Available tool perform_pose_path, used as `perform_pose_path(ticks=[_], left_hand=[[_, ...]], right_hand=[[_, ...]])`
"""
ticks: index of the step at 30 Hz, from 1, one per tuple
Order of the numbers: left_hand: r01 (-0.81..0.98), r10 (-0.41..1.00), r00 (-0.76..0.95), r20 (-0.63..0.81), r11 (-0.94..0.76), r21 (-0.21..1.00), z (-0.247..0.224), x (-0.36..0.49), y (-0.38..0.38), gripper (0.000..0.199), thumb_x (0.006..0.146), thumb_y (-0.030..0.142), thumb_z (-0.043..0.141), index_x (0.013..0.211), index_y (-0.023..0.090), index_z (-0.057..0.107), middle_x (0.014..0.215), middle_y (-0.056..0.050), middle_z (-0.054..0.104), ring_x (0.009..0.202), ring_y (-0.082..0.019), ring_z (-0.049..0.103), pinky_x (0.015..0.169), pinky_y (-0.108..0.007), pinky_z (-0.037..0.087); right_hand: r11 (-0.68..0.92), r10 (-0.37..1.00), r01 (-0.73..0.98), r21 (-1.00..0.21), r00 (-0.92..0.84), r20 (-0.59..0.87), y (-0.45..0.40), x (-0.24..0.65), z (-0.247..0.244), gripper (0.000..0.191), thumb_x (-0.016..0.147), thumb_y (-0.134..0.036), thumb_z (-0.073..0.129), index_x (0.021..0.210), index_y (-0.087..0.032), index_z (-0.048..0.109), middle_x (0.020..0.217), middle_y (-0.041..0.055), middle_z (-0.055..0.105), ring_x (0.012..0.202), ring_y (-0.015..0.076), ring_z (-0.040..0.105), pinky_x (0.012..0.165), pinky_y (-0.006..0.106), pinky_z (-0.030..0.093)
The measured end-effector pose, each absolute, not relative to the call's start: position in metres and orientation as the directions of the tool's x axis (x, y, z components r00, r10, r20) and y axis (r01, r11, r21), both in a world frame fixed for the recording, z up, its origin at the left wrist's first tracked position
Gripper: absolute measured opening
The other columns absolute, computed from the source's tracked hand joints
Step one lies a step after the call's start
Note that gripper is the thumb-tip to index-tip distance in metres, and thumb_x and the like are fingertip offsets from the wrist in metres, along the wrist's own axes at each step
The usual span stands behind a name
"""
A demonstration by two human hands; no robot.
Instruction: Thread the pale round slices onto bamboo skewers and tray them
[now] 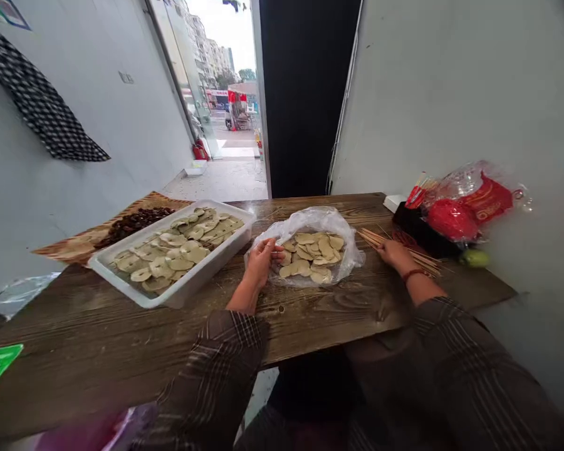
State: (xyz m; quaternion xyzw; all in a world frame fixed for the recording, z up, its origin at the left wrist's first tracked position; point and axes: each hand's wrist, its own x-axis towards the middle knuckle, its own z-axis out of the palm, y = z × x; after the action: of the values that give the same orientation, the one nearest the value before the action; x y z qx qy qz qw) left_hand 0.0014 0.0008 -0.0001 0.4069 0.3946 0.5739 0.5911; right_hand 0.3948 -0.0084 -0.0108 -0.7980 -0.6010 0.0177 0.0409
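My left hand [259, 262] is at the left edge of an open clear plastic bag [354, 254] full of pale round slices [313, 254]. Its fingers are curled together, and what they hold, if anything, is too small to name. On the right, my right hand [395, 254] rests on a bundle of thin wooden sticks [423, 260], its fingers closed around some of them. Left of the bag stands a white plastic tray [207, 270] with more round slices [181, 250], several with sticks through them.
Dark reddish pieces [143, 222] lie on brown paper [79, 245] behind the tray. A black box [407, 222] with red packets [455, 216] stands at the back right, beside a green item [475, 257]. The wooden table's [338, 319] front edge is near my body.
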Motion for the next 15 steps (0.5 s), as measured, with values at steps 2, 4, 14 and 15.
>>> perform_pose_path(ticks=[2,4,14,15], left_hand=[[-0.343,1.0,0.028,-0.005,0.014,0.939,0.0,0.002,0.002,0.044,0.071,0.046,0.076,0.096,0.014,0.058,0.075,-0.001,0.068,0.057,-0.011,0.066,0.054,-0.022,0.051],[-0.332,1.0,0.019,-0.004,0.01,0.943,0.001,0.001,0.003,0.043,0.072,0.045,0.075,0.098,0.014,0.059,0.076,-0.001,0.068,0.057,-0.011,0.066,0.056,-0.023,0.052],[-0.319,0.999,0.032,-0.011,0.02,0.948,0.004,0.002,0.001,0.037,0.077,0.041,0.072,0.099,0.014,0.059,0.077,-0.001,0.068,0.058,-0.011,0.066,0.056,-0.022,0.052],[-0.315,0.999,0.031,-0.01,0.019,0.949,0.003,0.002,0.001,0.037,0.077,0.041,0.071,0.099,0.014,0.059,0.076,-0.001,0.068,0.058,-0.011,0.066,0.055,-0.021,0.051]], right_hand=[[-0.282,0.956,0.956,-0.087,0.288,0.062,-0.011,0.394,-0.015,0.027,0.092,-0.025,0.052,0.1,-0.014,0.075,0.103,0.0155,0.074,0.098,0.0254,0.068,0.082,0.03,0.044],[-0.294,0.944,0.952,-0.088,0.304,0.129,-0.016,0.391,-0.021,0.029,0.095,-0.025,0.047,0.104,-0.013,0.072,0.107,0.0164,0.072,0.101,0.0253,0.066,0.084,0.03,0.044],[-0.296,0.837,0.942,-0.157,0.335,0.432,-0.028,0.389,-0.032,0.03,0.098,-0.028,0.038,0.106,-0.013,0.063,0.112,0.0175,0.062,0.105,0.0276,0.056,0.087,0.036,0.04],[-0.283,0.824,0.942,-0.177,0.334,0.458,-0.028,0.391,-0.031,0.03,0.097,-0.028,0.038,0.104,-0.014,0.063,0.11,0.0172,0.062,0.103,0.0273,0.055,0.086,0.036,0.04]])
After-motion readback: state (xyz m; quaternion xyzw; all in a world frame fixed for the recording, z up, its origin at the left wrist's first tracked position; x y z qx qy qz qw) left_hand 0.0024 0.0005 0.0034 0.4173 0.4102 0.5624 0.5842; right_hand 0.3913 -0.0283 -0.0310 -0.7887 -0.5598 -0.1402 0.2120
